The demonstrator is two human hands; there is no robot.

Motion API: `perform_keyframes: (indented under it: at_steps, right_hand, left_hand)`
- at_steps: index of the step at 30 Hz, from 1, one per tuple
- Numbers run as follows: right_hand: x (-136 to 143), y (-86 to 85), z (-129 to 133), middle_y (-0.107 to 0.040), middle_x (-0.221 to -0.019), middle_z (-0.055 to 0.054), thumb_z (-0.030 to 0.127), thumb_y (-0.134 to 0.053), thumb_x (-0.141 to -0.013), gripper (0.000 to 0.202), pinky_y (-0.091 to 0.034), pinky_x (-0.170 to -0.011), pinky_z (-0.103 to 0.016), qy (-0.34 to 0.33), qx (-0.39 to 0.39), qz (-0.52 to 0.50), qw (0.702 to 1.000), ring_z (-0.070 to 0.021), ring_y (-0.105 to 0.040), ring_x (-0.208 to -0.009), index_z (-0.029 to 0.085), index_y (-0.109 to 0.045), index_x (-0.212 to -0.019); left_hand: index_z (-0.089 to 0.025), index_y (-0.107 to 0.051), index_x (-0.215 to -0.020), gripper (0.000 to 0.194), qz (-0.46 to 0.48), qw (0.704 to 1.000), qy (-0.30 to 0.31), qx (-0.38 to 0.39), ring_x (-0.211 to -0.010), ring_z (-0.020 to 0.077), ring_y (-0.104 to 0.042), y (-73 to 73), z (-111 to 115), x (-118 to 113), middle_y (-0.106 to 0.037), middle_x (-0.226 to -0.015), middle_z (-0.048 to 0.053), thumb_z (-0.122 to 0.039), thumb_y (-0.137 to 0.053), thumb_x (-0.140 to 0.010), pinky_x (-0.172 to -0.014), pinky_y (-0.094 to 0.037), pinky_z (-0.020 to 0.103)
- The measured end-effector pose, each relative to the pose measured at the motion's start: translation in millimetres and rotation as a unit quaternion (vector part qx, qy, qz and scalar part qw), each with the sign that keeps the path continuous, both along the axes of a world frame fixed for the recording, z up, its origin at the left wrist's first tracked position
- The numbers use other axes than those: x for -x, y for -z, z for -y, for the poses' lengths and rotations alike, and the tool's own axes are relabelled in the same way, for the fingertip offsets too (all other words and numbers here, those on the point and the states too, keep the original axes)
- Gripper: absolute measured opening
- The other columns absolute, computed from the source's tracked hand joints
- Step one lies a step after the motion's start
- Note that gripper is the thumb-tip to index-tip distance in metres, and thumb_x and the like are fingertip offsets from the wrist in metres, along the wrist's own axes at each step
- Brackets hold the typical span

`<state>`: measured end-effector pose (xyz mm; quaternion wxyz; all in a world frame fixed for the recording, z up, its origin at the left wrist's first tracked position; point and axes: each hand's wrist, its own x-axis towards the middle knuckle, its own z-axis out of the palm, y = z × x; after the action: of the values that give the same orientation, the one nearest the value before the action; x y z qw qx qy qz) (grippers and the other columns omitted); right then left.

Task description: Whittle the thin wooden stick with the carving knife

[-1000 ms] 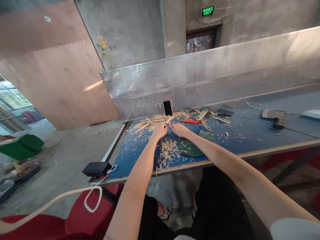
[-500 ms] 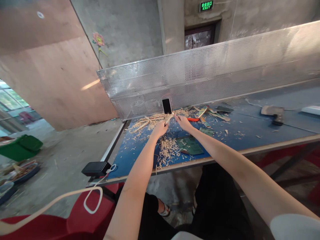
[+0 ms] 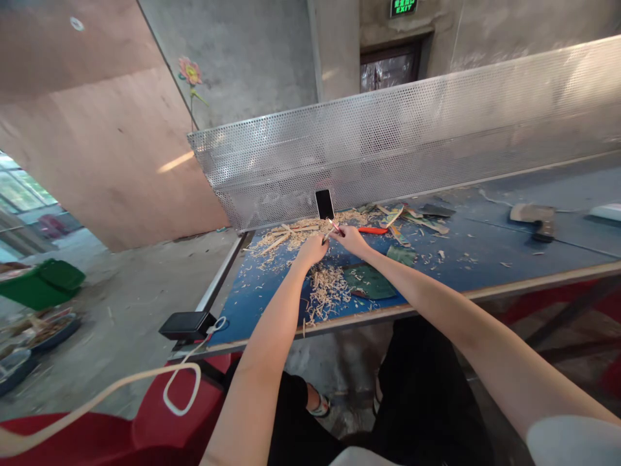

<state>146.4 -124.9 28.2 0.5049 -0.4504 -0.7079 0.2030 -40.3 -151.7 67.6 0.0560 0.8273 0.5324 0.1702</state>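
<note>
My left hand is closed around a thin pale wooden strip, whose end sticks out beyond the fingers. Close beside it, my right hand is closed on a slim knife-like tool with a reddish part, angled toward the strip. The fingers hide most of both things. Curled wood shavings lie below the hands and around them on the blue tabletop. Just beyond the hands, a phone leans upright against the perforated metal screen. An orange-red handle-like object lies behind my right hand.
The perforated metal screen runs along the table's back. A dark green sheet lies near the front edge, a cleaver-like blade at the right. A black box with a white cable sits at the left corner, above a red chair.
My right hand has shifted slightly left and down, and the reddish part of its tool now shows beside the strip. My left hand has barely moved. The view has tilted a little.
</note>
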Motion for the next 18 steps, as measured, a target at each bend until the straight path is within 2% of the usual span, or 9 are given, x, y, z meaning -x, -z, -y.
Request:
perform_keyframes:
  at_steps: [3,7,13,18]
  right_hand:
    - [1.6,2.5,-2.1,-0.045,-0.054,0.006,0.072,-0.071,-0.085,0.055,-0.031,-0.053,-0.026,0.001,0.052,-0.047,0.998,-0.0129,-0.040,-0.055,0.021,-0.061,-0.070]
    - [1.0,5.9,-3.2,-0.042,-0.047,0.008,0.076,-0.076,-0.082,0.056,-0.033,-0.045,-0.025,-0.027,0.124,-0.094,0.987,-0.0119,-0.039,-0.044,0.022,-0.063,-0.076]
    - [0.8,7.0,-4.9,-0.042,-0.045,0.009,0.069,-0.082,-0.081,0.053,-0.033,-0.040,-0.023,-0.027,0.157,-0.121,0.980,-0.0103,-0.038,-0.040,0.022,-0.061,-0.074]
    - [-0.4,9.0,-5.9,-0.038,-0.046,0.011,0.066,-0.084,-0.079,0.051,-0.030,-0.040,-0.023,-0.044,0.161,-0.138,0.976,-0.0090,-0.035,-0.040,0.023,-0.058,-0.075]
  left_hand:
    - [-0.016,-0.075,-0.109,0.030,-0.011,1.000,0.002,-0.003,-0.101,0.0289,-0.075,2.2,-2.3,0.2,-0.079,-0.110,0.019,-0.032,-0.050,-0.111,-0.087,-0.054,0.035]
    - [-0.016,-0.076,-0.109,0.032,-0.012,1.000,0.008,-0.001,-0.103,0.0303,-0.075,6.3,-6.0,0.9,-0.079,-0.111,0.020,-0.034,-0.050,-0.111,-0.088,-0.055,0.037]
    - [-0.016,-0.076,-0.106,0.031,-0.008,1.000,0.006,0.002,-0.104,0.0310,-0.075,8.8,-7.8,0.8,-0.079,-0.110,0.020,-0.034,-0.051,-0.111,-0.089,-0.055,0.037]
    - [-0.015,-0.075,-0.104,0.031,-0.012,1.000,0.011,0.007,-0.098,0.0316,-0.075,5.3,-4.2,0.1,-0.079,-0.105,0.020,-0.034,-0.051,-0.110,-0.086,-0.055,0.038]
